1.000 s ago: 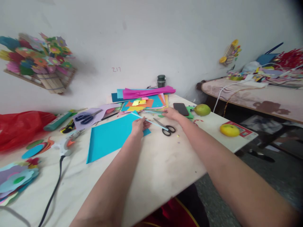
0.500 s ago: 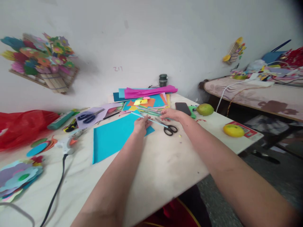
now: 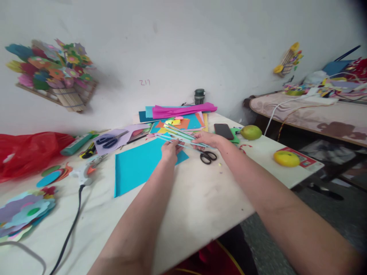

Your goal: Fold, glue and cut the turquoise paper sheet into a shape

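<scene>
Thin pale green and light blue strips, which look like paper, span the space between my two hands over the table. My left hand is closed on light blue strips, its fingertips pinching them. On the right, my right hand grips a bunch of the strips, their ends pointing up and left. Just below that hand lie black-handled scissors, blades partly hidden under the strips. A bright blue sheet rests flat to the left, partly behind my left hand and forearm.
A glue gun with its black cord lies left, near paper flowers and dark blue scissors. Coloured sheets are stacked at the back. A phone, a green mango and a yellow fruit sit right.
The strips have fanned out between my hands, with more of them showing. Both hands stay in nearly the same place. The whole view has shifted slightly.
</scene>
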Available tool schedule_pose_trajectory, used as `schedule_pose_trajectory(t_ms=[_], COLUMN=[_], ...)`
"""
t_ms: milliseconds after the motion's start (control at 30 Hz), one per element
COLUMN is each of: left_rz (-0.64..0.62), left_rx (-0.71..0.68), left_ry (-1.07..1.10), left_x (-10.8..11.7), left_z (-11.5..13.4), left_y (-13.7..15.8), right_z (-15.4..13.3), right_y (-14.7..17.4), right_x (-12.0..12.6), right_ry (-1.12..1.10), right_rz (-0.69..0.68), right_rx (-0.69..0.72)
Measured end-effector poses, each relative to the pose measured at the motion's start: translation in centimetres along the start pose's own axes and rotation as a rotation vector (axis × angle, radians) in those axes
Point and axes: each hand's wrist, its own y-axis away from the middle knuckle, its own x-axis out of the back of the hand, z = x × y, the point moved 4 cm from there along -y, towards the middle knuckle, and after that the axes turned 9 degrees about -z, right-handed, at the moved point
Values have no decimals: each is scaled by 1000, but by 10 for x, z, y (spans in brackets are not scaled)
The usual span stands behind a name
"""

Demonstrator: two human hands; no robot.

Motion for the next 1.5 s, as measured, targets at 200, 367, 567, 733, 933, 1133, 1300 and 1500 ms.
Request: schedule_pose_trajectory(t_ms=[200, 367, 567, 733, 933, 1133, 1300, 1500], left_rz=[-7, 13, 2, -96, -21, 79, 224, 343], left_rx=[-9, -31, -70, 6, 26, -149, -192, -94], left_ry=[3, 27, 51, -13, -501, -1431, -1710, -1885], left_x=[-1, -2, -6, -8, 7, 25, 67, 137], left_z=[1, 1, 3, 4, 13, 54, 88, 115], left_y=[3, 3, 2, 3, -1, 20, 42, 61], right_z=[-5, -14, -18, -8, 25, 25, 16, 8], right_y=[-2, 0, 0, 1, 7, 11, 14, 18], right_x=[-8, -12, -15, 5, 42, 41, 30, 28], right_ry=[-6, 48, 167, 371, 741, 1034, 1155, 1157], right_rz=[-44, -6, -48, 49, 200, 309, 363, 359], right_rx=[49, 83, 40, -5, -314, -409, -473, -583])
